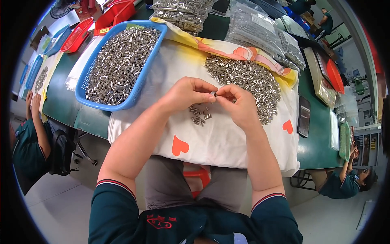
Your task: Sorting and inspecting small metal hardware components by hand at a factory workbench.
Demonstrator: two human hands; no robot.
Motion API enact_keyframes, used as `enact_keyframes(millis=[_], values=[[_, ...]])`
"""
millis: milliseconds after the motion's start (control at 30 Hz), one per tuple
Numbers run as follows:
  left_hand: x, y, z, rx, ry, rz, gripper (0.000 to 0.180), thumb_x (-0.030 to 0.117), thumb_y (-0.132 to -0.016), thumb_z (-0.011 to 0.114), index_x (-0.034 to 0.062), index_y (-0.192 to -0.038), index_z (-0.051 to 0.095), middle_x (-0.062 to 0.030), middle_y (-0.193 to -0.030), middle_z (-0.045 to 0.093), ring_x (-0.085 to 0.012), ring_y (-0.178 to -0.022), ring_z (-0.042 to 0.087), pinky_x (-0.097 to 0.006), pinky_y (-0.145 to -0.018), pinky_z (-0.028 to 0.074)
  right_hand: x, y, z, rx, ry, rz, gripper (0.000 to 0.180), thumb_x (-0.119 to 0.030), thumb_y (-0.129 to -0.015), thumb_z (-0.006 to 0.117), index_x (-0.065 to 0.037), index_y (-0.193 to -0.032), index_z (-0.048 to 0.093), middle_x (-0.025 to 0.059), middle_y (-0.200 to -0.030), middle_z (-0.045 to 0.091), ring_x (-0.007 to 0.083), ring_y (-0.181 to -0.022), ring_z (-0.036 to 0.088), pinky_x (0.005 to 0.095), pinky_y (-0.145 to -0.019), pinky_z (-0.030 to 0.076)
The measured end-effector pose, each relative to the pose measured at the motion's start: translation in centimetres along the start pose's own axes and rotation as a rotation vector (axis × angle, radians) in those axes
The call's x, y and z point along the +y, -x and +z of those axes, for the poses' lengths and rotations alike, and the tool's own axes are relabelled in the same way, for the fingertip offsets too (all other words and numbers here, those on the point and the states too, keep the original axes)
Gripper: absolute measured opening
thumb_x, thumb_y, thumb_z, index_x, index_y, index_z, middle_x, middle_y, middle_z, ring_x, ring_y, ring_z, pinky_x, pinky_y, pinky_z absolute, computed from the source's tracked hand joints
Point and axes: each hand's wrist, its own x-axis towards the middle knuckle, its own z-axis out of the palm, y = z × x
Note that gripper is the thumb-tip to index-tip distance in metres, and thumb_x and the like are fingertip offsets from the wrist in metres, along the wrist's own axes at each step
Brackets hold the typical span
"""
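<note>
Over the white cloth (219,142), my left hand (187,94) and my right hand (240,106) meet fingertip to fingertip. Both are closed in a pinch around one small shiny metal sleeve (213,93), mostly covered by the fingers. A glint of metal also shows by the curled fingers of my right hand. Below the hands lies a small loose group of the same metal sleeves (200,118). Behind and beside my right hand spreads a large heap of sleeves (252,81). To the left, a blue plastic basket (140,79) is filled with many more.
Clear bags of metal parts (256,28) and a stack of bagged parts (183,14) stand at the back. Red trays (77,34) sit far left. A dark phone-like object (303,116) lies on the green table (319,150) at right. Other people work at both sides.
</note>
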Motion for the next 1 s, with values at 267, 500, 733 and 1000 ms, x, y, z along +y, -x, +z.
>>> enact_keyframes(millis=[267,500,733,1000], values=[[0.2,-0.2,0.3,0.026,-0.001,0.004,0.026,0.006,-0.076,0.065,-0.0035,-0.100,0.059,-0.0059,-0.087,0.063,-0.0083,-0.076,0.059,-0.020,-0.066,0.047,0.0,0.1,-2.9,0.135,0.293,0.049,0.012,-0.010,-0.072,0.061,-0.002,-0.081,0.060,0.0084,-0.071,0.061,0.0163,-0.063,0.059,0.0280,-0.058,0.046],[0.2,-0.2,-0.1,0.043,-0.005,-0.024,0.026,0.005,-0.077,0.064,-0.0029,-0.101,0.058,-0.0048,-0.085,0.063,-0.0074,-0.075,0.058,-0.019,-0.064,0.046,0.3,0.2,-2.8,-0.093,0.599,0.070,0.009,-0.010,-0.069,0.061,-0.002,-0.073,0.060,0.0093,-0.069,0.059,0.0231,-0.065,0.057,0.0331,-0.060,0.044],[0.2,-0.3,0.1,0.041,0.040,-0.005,0.026,0.005,-0.077,0.064,-0.0009,-0.101,0.058,-0.0023,-0.083,0.062,-0.0060,-0.072,0.056,-0.019,-0.063,0.045,0.6,0.5,-1.8,-0.059,0.736,-0.121,0.005,-0.008,-0.066,0.060,-0.003,-0.067,0.061,0.0122,-0.071,0.058,0.0278,-0.073,0.056,0.0379,-0.067,0.044],[-0.1,-0.2,-0.2,-0.004,0.101,0.012,0.028,0.005,-0.076,0.065,-0.0008,-0.102,0.058,-0.0029,-0.084,0.062,-0.0067,-0.072,0.057,-0.019,-0.063,0.045,-0.8,0.3,-1.2,0.034,0.152,0.026,0.007,-0.004,-0.072,0.060,-0.002,-0.079,0.061,0.0061,-0.074,0.060,0.0119,-0.067,0.055,0.0239,-0.061,0.045]])
